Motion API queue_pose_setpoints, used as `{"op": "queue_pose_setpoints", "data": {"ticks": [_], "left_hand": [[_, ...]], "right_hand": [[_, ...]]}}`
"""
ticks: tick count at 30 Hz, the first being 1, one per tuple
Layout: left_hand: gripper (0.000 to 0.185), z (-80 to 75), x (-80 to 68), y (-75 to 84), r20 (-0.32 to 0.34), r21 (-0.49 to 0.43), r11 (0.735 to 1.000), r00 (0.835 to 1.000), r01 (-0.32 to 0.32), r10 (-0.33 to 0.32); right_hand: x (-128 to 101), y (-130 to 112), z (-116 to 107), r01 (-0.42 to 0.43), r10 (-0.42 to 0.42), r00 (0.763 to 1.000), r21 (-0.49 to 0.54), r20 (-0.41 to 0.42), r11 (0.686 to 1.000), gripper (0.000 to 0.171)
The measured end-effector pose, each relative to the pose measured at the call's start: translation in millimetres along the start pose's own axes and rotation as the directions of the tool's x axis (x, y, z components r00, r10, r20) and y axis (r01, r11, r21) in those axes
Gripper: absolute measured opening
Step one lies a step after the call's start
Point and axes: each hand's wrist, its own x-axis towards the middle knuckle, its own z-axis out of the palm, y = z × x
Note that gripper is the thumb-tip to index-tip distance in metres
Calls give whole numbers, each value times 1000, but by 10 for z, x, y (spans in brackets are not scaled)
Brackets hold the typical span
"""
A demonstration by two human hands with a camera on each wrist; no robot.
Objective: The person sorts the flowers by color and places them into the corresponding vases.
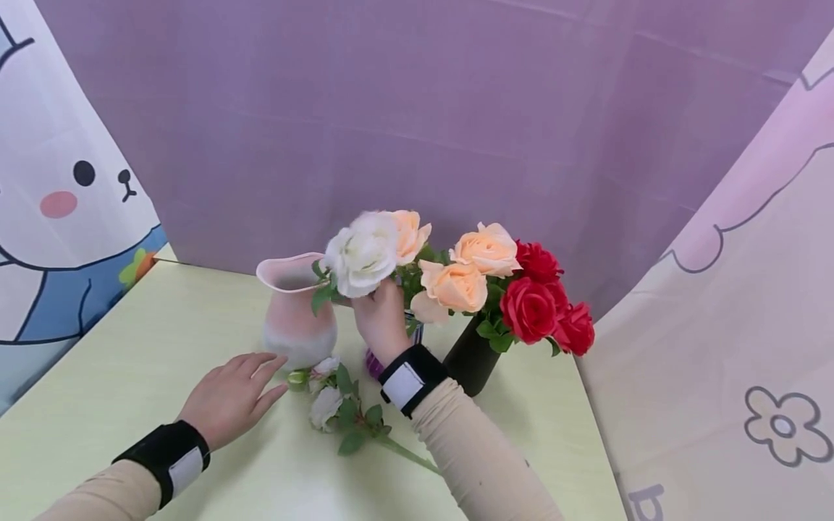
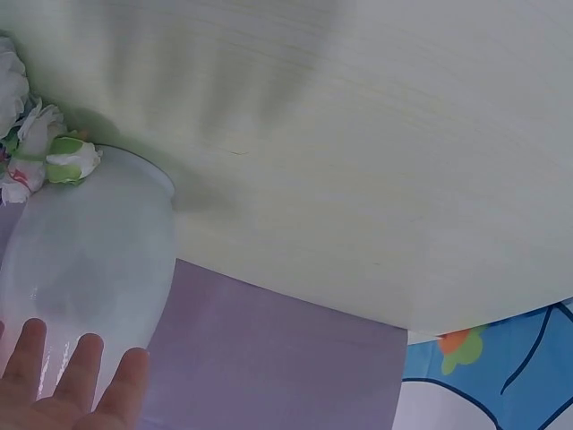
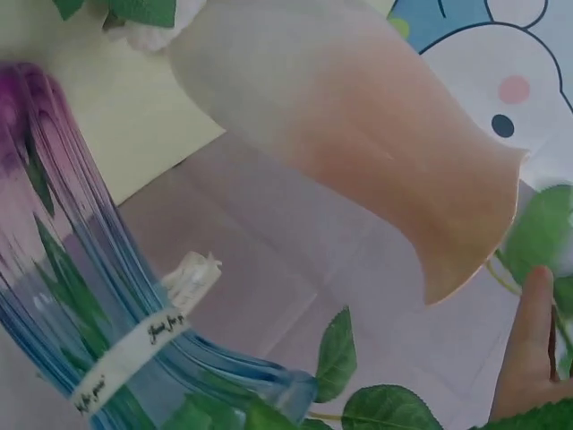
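A pale green table (image 1: pixel 130 376) fills the lower half of the head view, backed by a purple curtain (image 1: pixel 417 108), with a cartoon-print cloth (image 1: pixel 59 181) on the left and a flower-print cloth (image 1: pixel 749 325) on the right. Near the table's far edge stands a pink-and-white vase (image 1: pixel 296 318) with a flared mouth; beside it, on its right, a ribbed purple-to-blue glass vase (image 3: pixel 81 296) shows plainly in the right wrist view and holds green stems. Further right, a black vase (image 1: pixel 470 358) carries a bunch of peach roses (image 1: pixel 469 271) and red roses (image 1: pixel 544 304). Your right hand (image 1: pixel 380 318) is raised between the pink-and-white vase and the glass vase, its fingers curled around the stem just under a white rose (image 1: pixel 360 255), which you hold up beside the mouth of the pink-and-white vase; a peach bloom sits just behind that rose. Your left hand (image 1: pixel 229 394) lies flat on the table, fingers straight and slightly spread, its fingertips (image 2: pixel 85 363) just at the base of the pink-and-white vase and gripping nothing. A sprig of small white flowers (image 1: pixel 332 405) with green leaves and a long stem lies on the table between your two forearms, close to the foot of the same vase.
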Motion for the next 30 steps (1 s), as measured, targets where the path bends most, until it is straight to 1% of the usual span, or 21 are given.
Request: {"op": "queue_pose_setpoints", "data": {"ticks": [1, 3, 4, 5, 7, 9, 12, 15, 18, 24, 30], "left_hand": [[77, -2, 3, 2, 0, -1, 1000, 1000, 0, 0], [77, 4, 5, 0, 2, -1, 1000, 1000, 1, -1], [77, 11, 4, -4, 1, 0, 1000, 1000, 0, 0], [77, 21, 3, -8, 1, 2, 1000, 1000, 0, 0], [77, 53, 0, -19, -5, 2, 1000, 1000, -2, 2], [77, 92, -3, -32, -10, 5, 1000, 1000, -6, 6], [77, 126, -8, -41, -8, 6, 1000, 1000, -9, 9], [77, 117, -5, -34, 0, 5, 1000, 1000, -7, 7], [77, 94, -4, -24, -1, 4, 1000, 1000, -8, 8], [78, 36, 9, -26, -1, 9, 1000, 1000, -20, 20], [78, -20, -8, -29, 5, -2, 1000, 1000, -23, 23]], "right_hand": [[-12, 92, 18, -24, 24, 999, 6, 21, 1000, 29], [-20, 217, 41, -40, 41, 998, -16, 40, 999, 33], [-22, 273, 56, -46, 46, 997, 2, 61, 999, 36], [-25, 322, 68, -53, 50, 996, 27, 80, 998, 40], [-41, 382, 80, -88, 74, 989, 115, 126, 989, 44], [-74, 413, 80, -130, 95, 980, 200, 173, 971, 44], [-143, 432, 63, -173, 125, 969, 225, 214, 959, 40], [-232, 430, 27, -201, 147, 959, 217, 242, 955, 38], [-311, 434, -5, -202, 148, 956, 201, 254, 959, 39], [-411, 404, -74, -186, 135, 958, 192, 253, 964, 39], [-542, 491, -122, -182, 147, 959, 128, 243, 975, 41]]}}
